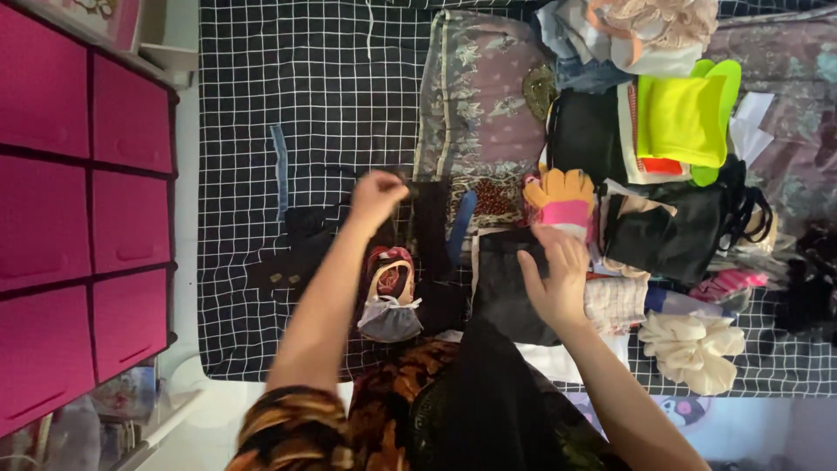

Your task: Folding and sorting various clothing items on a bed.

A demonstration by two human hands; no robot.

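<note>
My left hand (377,194) is closed on the corner of a black garment (432,218) spread over the black-and-white checked bedsheet (261,105). My right hand (558,275) lies flat with fingers apart on another part of the black cloth (506,288), pressing it down. A yellow-and-pink knitted glove (562,201) lies just beyond my right fingertips. A grey face mask (389,321) and a small pink-trimmed item (391,272) lie between my arms.
Pink drawer units (78,201) stand at the left. A patterned grey-purple cloth (484,96), a neon yellow-green item (684,118), black bags (667,235), a cream ruffled piece (693,349) and other clothes pile at the right. A blue strip (279,170) lies on the sheet.
</note>
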